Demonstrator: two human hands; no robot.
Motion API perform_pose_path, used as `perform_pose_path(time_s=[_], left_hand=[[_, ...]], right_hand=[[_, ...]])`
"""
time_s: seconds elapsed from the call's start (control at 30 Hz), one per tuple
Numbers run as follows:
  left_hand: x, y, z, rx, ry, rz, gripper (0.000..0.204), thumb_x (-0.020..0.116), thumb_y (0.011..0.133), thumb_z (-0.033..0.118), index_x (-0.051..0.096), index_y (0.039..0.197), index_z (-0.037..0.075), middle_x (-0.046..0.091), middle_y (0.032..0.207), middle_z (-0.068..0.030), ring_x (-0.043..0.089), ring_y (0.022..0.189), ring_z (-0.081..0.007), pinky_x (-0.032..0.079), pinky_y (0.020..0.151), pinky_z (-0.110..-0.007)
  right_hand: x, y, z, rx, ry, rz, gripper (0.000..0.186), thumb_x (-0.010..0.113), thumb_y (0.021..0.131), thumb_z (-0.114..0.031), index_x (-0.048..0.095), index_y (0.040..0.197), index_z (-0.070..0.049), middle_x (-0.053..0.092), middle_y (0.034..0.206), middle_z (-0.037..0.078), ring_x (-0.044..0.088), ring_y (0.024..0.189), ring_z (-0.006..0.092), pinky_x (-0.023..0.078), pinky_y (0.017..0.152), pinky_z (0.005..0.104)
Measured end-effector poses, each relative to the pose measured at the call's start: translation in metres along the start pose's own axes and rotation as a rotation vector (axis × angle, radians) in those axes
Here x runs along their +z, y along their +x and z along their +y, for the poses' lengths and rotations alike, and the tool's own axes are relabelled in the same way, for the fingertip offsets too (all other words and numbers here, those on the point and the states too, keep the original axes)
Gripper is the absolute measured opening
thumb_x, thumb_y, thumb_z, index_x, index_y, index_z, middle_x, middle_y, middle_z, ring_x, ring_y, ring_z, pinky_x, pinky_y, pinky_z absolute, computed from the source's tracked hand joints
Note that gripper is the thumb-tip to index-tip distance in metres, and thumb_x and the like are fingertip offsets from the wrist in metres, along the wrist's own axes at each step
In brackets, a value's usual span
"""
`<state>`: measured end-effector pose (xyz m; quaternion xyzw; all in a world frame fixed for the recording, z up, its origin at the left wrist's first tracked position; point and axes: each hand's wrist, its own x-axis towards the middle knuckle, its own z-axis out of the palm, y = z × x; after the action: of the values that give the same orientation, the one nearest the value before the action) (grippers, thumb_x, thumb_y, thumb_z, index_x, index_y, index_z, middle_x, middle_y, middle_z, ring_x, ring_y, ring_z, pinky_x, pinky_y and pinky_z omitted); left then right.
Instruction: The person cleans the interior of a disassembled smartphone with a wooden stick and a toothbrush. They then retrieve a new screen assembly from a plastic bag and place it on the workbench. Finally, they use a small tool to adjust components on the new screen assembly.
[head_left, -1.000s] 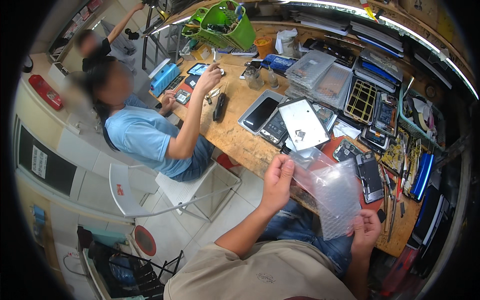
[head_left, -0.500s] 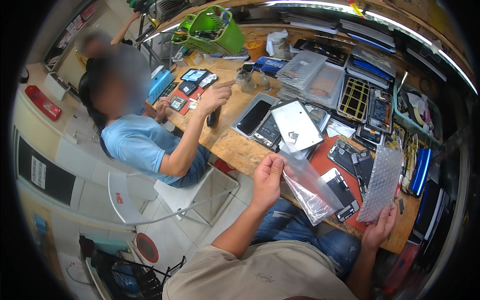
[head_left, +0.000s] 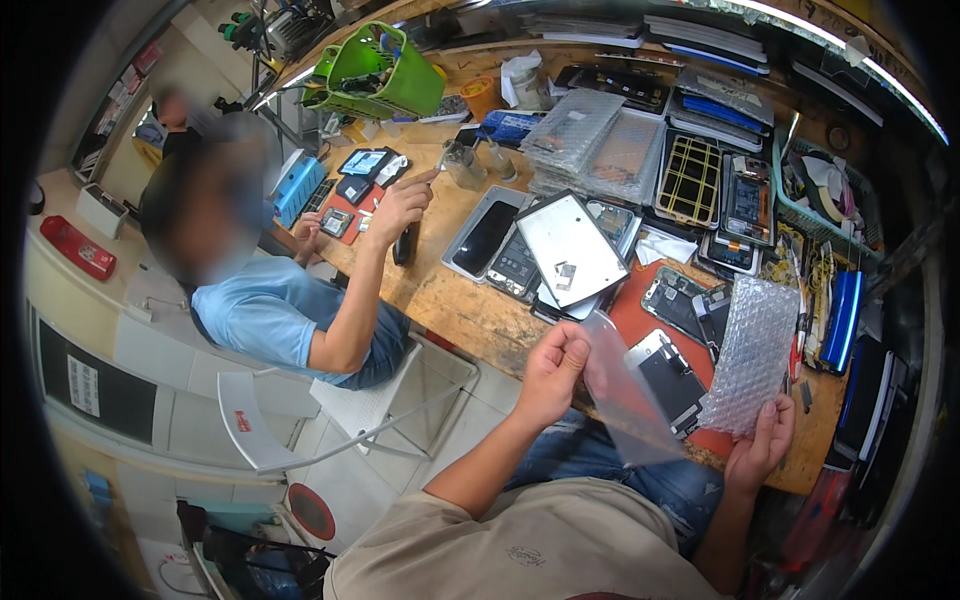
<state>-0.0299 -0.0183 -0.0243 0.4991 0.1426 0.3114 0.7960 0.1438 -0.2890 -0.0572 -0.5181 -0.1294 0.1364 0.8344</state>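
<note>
Between thumb and fingers, my left hand [head_left: 552,372] pinches the upper edge of a clear plastic bag [head_left: 632,395], which hangs in front of the bench edge. My right hand [head_left: 762,445] grips the lower corner of a bubble-wrap sleeve [head_left: 752,350], held upright over the mat. Whether anything is inside the sleeve I cannot tell. Under them lies an orange-red mat [head_left: 640,290]. On it are a phone screen part with a white top [head_left: 655,355] and an opened phone [head_left: 672,302]; the sleeve partly covers a dark part beside them.
A white tablet-like panel [head_left: 572,250] rests on phone parts left of the mat. Behind stand bubble-wrapped stacks [head_left: 570,130] and a teal basket [head_left: 825,215]. At the left, a co-worker in a blue shirt [head_left: 262,310] sits on a white chair [head_left: 385,390], reaching over the bench.
The plastic bag and my left hand have shifted slightly right and down. The sleeve has turned a little to face me more. The co-worker's head has turned; the whole view has shifted slightly.
</note>
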Motion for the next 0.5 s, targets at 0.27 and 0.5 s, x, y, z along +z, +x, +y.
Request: perform_pose_path(time_s=[0.27,0.5], left_hand=[[-0.012,-0.010,-0.023,-0.075,0.281,0.017,0.038,0.051,0.120,0.042,0.061,0.107,0.008,0.058,0.090,0.0060,0.053,0.081,-0.0021,0.046,0.073,-0.022],[-0.012,-0.007,-0.015,-0.124,0.222,-0.057,0.042,0.046,0.120,0.046,0.055,0.110,0.006,0.067,0.083,-0.0082,0.065,0.067,-0.0144,0.056,0.061,-0.030]], right_hand=[[-0.005,-0.002,0.002,0.016,-0.028,-0.015,0.013,0.056,0.115,-0.012,0.057,0.121,0.000,0.065,0.112,0.007,0.059,0.105,0.0115,0.047,0.099,0.0295],[-0.003,-0.004,0.000,-0.014,-0.024,-0.032,0.015,0.056,0.114,-0.011,0.057,0.122,0.001,0.067,0.114,0.009,0.061,0.107,0.0125,0.048,0.100,0.0301]])
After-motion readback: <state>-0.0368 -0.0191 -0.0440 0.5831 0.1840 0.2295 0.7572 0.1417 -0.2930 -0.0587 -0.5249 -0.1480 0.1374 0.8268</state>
